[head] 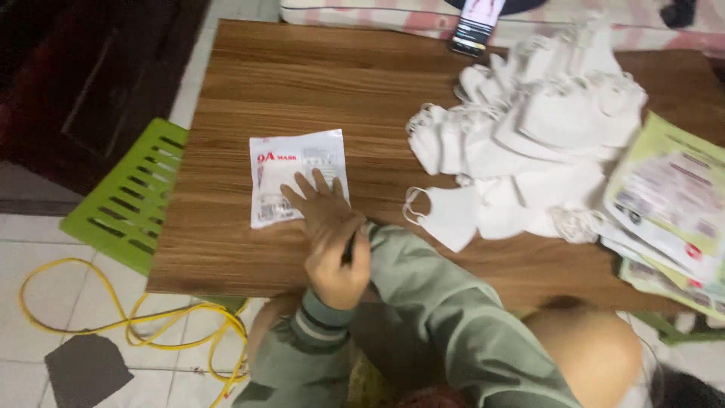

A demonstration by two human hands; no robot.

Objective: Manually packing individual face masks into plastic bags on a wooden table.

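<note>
A flat white mask packet (pixel 291 170) with red and grey print lies on the wooden table (pixel 302 83), near its front edge. My right hand (pixel 321 205) rests flat on the packet's lower right part with its fingers spread. My left hand (pixel 336 273), in a green sleeve with a striped cuff, lies curled over my right wrist. A thin dark line shows between the two hands; I cannot tell whether it is an object or a shadow.
A heap of loose white face masks (pixel 529 136) covers the table's right half. Printed packets (pixel 668 200) are stacked at the right edge. A dark phone (pixel 474 30) lies at the far edge. On the tiled floor to the left are a green plastic stool (pixel 124 196) and a yellow cable (pixel 113 317).
</note>
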